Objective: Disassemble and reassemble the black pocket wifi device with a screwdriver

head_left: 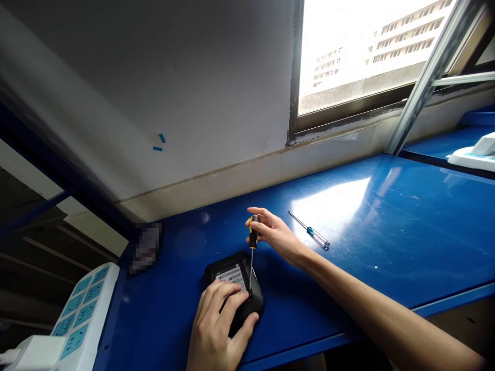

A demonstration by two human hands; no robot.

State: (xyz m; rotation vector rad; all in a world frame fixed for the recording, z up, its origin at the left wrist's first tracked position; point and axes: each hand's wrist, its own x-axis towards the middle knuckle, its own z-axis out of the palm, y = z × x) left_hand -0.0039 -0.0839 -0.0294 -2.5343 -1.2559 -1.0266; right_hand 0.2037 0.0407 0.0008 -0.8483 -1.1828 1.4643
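Observation:
A small black box (pixel 232 275) with a barcode label lies upside down on the blue table (pixel 386 237). My left hand (pixel 216 332) rests on its near side and holds it down. My right hand (pixel 273 233) grips the top of a black and yellow screwdriver (pixel 252 242), which stands upright with its tip on the box near the right edge of the label.
A second screwdriver (pixel 311 233) with a clear blue handle lies on the table just right of my right hand. A white power strip (pixel 79 314) with teal sockets sits at the left edge. A white device (pixel 474 153) rests at the far right. A wall and window stand behind.

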